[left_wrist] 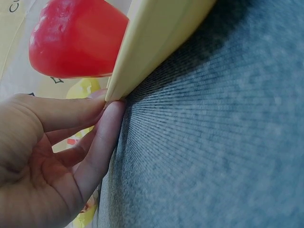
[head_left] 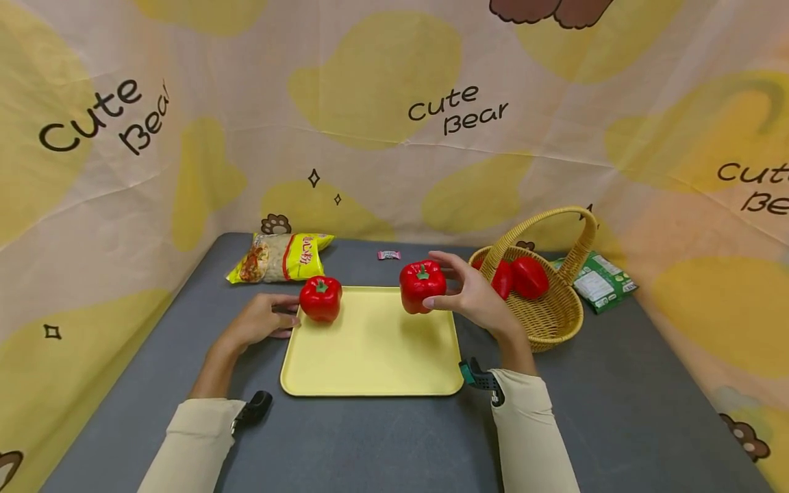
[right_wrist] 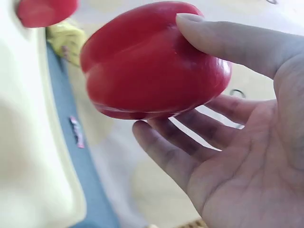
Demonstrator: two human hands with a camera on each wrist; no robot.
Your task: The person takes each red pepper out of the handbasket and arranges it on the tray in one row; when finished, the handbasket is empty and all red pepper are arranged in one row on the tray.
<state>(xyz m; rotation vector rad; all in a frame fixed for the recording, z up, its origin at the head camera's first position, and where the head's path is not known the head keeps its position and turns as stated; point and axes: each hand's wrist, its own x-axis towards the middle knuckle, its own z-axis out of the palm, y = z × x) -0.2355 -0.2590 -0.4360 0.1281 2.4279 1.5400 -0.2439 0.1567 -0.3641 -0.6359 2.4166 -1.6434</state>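
Grey worktop (head_left: 345, 445), bearing yellow tray (head_left: 370, 363) pinched at its edge by left hand (head_left: 261, 320), presumably for steadiness; red pepper (head_left: 421, 291) gripped above it in right hand (head_left: 477, 294).

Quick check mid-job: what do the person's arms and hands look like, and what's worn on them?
The left hand and right hand wear no gloves. The arms have long, cream fabric sleeves: left sleeve, right sleeve. A black band shows by the left cuff; by the right, a black strap with a teal-green piece. No cables show.
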